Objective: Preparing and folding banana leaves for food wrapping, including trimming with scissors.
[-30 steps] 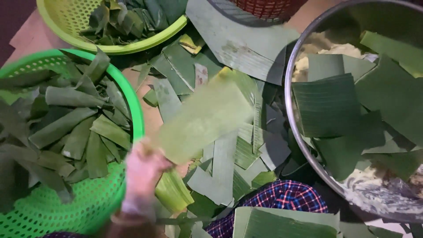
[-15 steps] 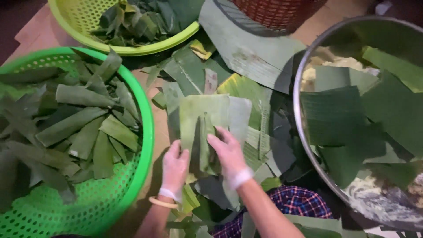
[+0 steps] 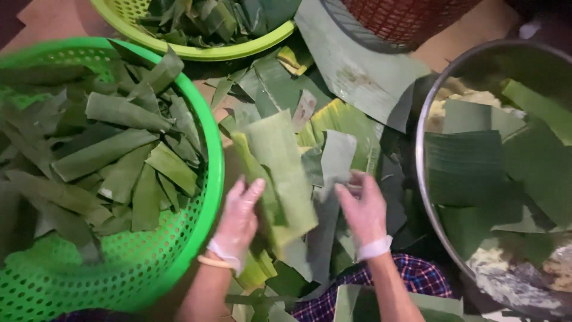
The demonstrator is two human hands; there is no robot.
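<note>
Fingers (image 3: 253, 189) of L hand (image 3: 238, 223), gloved, lie flat and near-straight against the left edge of a folded banana leaf strip (image 3: 280, 173), thumb hidden behind it, so grip can't be confirmed; R hand (image 3: 364, 211), also gloved, has fingers loosely spread, resting on the leaf pile (image 3: 333, 128), just right of the strip, holding nothing visible. Strip stands tilted between both hands, lower end lost among scraps; green basket (image 3: 205, 197) of cut leaves at left is cut off by frame, steel basin (image 3: 424, 179) at right likewise, contents under its leaves hard to make out.
</note>
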